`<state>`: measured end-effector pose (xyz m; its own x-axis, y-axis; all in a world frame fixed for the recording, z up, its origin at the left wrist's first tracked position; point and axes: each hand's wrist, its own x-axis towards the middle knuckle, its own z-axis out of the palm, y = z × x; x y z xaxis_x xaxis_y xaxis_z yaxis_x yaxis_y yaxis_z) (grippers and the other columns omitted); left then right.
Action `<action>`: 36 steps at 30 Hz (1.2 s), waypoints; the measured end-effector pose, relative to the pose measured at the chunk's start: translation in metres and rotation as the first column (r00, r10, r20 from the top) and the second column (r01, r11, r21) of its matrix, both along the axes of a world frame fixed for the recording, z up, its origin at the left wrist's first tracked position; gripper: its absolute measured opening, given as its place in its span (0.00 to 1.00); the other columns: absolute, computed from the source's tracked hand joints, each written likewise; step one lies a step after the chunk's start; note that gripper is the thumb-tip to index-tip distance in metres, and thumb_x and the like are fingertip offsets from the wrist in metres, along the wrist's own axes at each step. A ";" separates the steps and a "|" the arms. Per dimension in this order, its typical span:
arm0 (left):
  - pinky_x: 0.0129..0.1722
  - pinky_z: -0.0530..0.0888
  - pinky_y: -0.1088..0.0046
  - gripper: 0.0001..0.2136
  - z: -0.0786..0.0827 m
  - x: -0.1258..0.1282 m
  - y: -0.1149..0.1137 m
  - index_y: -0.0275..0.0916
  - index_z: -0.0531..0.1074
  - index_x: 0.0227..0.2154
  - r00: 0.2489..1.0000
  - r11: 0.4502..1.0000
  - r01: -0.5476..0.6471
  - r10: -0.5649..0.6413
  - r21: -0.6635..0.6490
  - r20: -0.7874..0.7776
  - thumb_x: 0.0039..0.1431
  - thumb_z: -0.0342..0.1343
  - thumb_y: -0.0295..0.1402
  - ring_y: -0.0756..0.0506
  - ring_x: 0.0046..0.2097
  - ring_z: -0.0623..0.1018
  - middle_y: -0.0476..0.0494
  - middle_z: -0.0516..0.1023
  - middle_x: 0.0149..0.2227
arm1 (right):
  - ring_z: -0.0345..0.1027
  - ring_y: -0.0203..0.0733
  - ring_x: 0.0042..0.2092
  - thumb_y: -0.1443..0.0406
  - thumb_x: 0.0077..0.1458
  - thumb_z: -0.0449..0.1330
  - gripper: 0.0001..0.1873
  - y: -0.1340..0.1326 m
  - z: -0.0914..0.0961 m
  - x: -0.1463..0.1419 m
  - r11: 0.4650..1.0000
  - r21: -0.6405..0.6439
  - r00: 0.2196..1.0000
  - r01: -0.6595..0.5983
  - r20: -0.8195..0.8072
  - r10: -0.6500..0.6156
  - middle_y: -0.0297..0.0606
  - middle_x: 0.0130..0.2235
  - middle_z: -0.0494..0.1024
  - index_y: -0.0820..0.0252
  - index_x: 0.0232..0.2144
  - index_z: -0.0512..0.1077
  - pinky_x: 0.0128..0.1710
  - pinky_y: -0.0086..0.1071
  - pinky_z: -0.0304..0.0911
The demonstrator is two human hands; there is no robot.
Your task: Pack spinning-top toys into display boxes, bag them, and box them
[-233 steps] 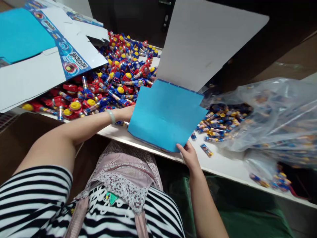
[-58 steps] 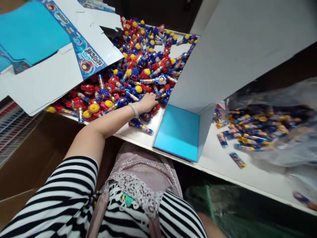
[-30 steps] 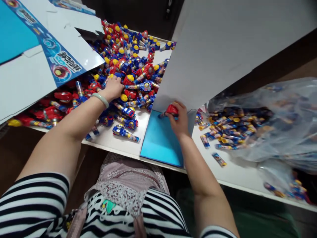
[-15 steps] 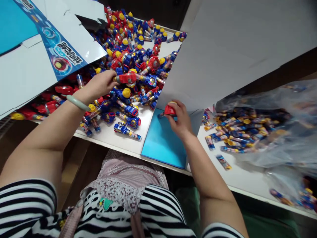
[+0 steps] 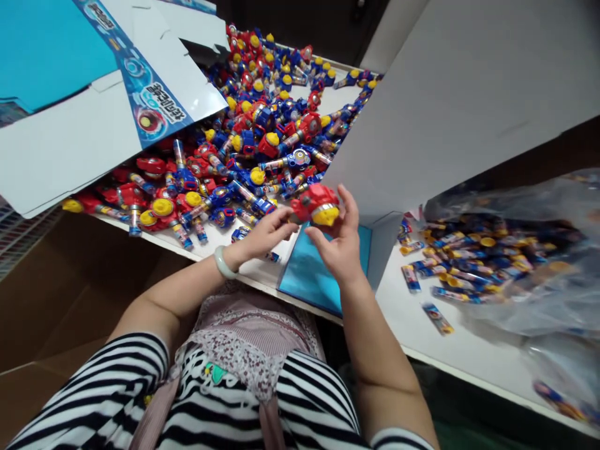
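A red spinning-top toy (image 5: 315,204) with a silver band and a yellow pointed end is held above the blue-floored box. My left hand (image 5: 268,236), a pale green bangle on its wrist, pinches the toy's left end, which is blurred. Around the yellow end my right hand (image 5: 341,247) is open, thumb and fingers spread; whether they touch the toy is unclear. Below them lies the bright blue bottom (image 5: 312,275) of the box, partly covered by my right hand. A blue toy (image 5: 240,234) lies on the table just behind my left hand.
Red and blue toys with yellow ends are heaped (image 5: 262,134) on the left. A printed cardboard box (image 5: 70,150) overhangs them. The tall white box wall (image 5: 422,119) rises on the right. Beyond it, small tubes (image 5: 469,256) spill from a clear plastic bag (image 5: 553,287).
My left hand has brought a red toy from the heap rightward to the box. My right hand has risen from the box bottom and opened, no longer holding its own red toy.
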<state>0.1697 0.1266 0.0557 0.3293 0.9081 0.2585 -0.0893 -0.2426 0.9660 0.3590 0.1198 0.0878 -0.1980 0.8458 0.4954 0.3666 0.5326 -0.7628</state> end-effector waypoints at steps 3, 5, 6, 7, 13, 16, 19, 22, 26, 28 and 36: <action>0.36 0.72 0.72 0.12 -0.001 0.014 -0.008 0.37 0.70 0.44 0.965 0.950 -0.135 0.190 0.282 -0.180 0.65 0.54 0.40 0.48 0.36 0.74 0.43 0.76 0.37 | 0.71 0.50 0.57 0.51 0.55 0.65 0.42 -0.009 -0.004 -0.006 0.994 -0.052 0.988 0.092 -0.123 -0.097 0.47 0.61 0.67 0.48 0.66 0.52 0.56 0.48 0.71; 0.37 0.72 0.71 0.09 -0.007 0.015 -0.010 0.38 0.70 0.43 0.892 0.848 -0.210 0.370 0.486 -0.260 0.65 0.55 0.37 0.47 0.38 0.75 0.42 0.76 0.38 | 0.72 0.50 0.55 0.52 0.51 0.69 0.44 -0.011 -0.011 -0.006 0.985 -0.094 0.968 0.143 -0.195 -0.159 0.47 0.59 0.69 0.50 0.64 0.54 0.54 0.47 0.72; 0.37 0.73 0.70 0.09 -0.011 0.015 -0.010 0.38 0.70 0.43 0.850 0.786 -0.227 0.448 0.575 -0.277 0.64 0.55 0.36 0.46 0.38 0.76 0.42 0.76 0.38 | 0.73 0.50 0.55 0.52 0.51 0.69 0.43 -0.012 -0.014 -0.006 0.980 -0.113 0.958 0.163 -0.219 -0.184 0.48 0.59 0.69 0.52 0.63 0.55 0.54 0.46 0.73; 0.38 0.73 0.69 0.08 -0.016 0.015 -0.011 0.38 0.70 0.43 0.814 0.726 -0.229 0.508 0.648 -0.282 0.65 0.54 0.35 0.46 0.39 0.76 0.42 0.77 0.38 | 0.72 0.49 0.55 0.52 0.51 0.69 0.41 -0.013 -0.016 -0.006 0.976 -0.127 0.951 0.178 -0.232 -0.204 0.47 0.58 0.69 0.53 0.61 0.58 0.54 0.45 0.72; 0.44 0.77 0.64 0.14 -0.024 0.017 -0.012 0.37 0.66 0.52 0.843 0.640 -0.122 0.470 0.759 -0.261 0.68 0.51 0.37 0.42 0.47 0.78 0.35 0.77 0.45 | 0.74 0.48 0.53 0.54 0.54 0.66 0.34 -0.014 -0.018 0.001 0.947 -0.146 0.913 0.287 -0.256 -0.316 0.47 0.57 0.72 0.56 0.59 0.61 0.56 0.47 0.70; 0.47 0.77 0.66 0.18 -0.010 -0.022 0.002 0.37 0.68 0.52 0.855 0.704 -0.136 0.438 0.697 -0.276 0.66 0.55 0.42 0.44 0.46 0.78 0.36 0.78 0.46 | 0.71 0.52 0.58 0.58 0.51 0.68 0.32 -0.012 -0.016 0.027 0.949 0.018 0.928 0.315 -0.216 -0.304 0.48 0.58 0.72 0.53 0.56 0.65 0.60 0.54 0.65; 0.46 0.74 0.68 0.09 0.004 -0.109 0.015 0.38 0.72 0.44 0.608 0.610 -0.497 0.752 0.617 -0.254 0.66 0.56 0.36 0.46 0.43 0.77 0.42 0.78 0.41 | 0.67 0.56 0.62 0.61 0.47 0.70 0.33 -0.004 -0.025 0.055 0.967 0.162 0.977 0.196 -0.121 -0.178 0.45 0.62 0.71 0.47 0.56 0.68 0.60 0.58 0.63; 0.45 0.73 0.70 0.06 0.013 -0.202 0.002 0.36 0.73 0.40 0.239 0.384 -0.758 0.916 0.527 -0.323 0.62 0.55 0.32 0.46 0.42 0.76 0.42 0.77 0.40 | 0.68 0.57 0.61 0.61 0.48 0.69 0.36 0.005 -0.047 0.065 0.980 0.149 0.989 0.135 -0.088 -0.123 0.42 0.62 0.71 0.42 0.59 0.67 0.59 0.59 0.64; 0.46 0.71 0.69 0.13 0.002 -0.254 -0.042 0.35 0.73 0.44 0.101 0.479 -0.784 0.726 0.395 -0.680 0.60 0.58 0.38 0.44 0.42 0.75 0.41 0.77 0.41 | 0.66 0.55 0.62 0.61 0.53 0.65 0.31 0.007 -0.063 0.055 0.978 0.125 0.986 0.165 0.012 -0.168 0.40 0.62 0.70 0.42 0.59 0.66 0.62 0.58 0.61; 0.47 0.71 0.68 0.20 -0.012 -0.252 -0.057 0.36 0.73 0.48 0.073 0.562 -0.748 0.598 0.353 -0.798 0.58 0.61 0.43 0.41 0.45 0.75 0.41 0.77 0.44 | 0.67 0.53 0.62 0.61 0.55 0.63 0.30 0.005 -0.061 0.051 0.978 0.127 0.984 0.165 0.052 -0.173 0.42 0.61 0.70 0.46 0.60 0.65 0.62 0.56 0.63; 0.32 0.65 0.76 0.36 -0.046 -0.227 -0.069 0.45 0.66 0.58 0.152 0.518 -0.819 0.610 0.247 -0.778 0.45 0.72 0.39 0.46 0.32 0.72 0.52 0.75 0.33 | 0.62 0.50 0.65 0.63 0.60 0.59 0.26 0.000 -0.023 0.046 0.999 0.039 0.948 -0.031 0.318 0.017 0.41 0.63 0.68 0.44 0.61 0.64 0.65 0.52 0.60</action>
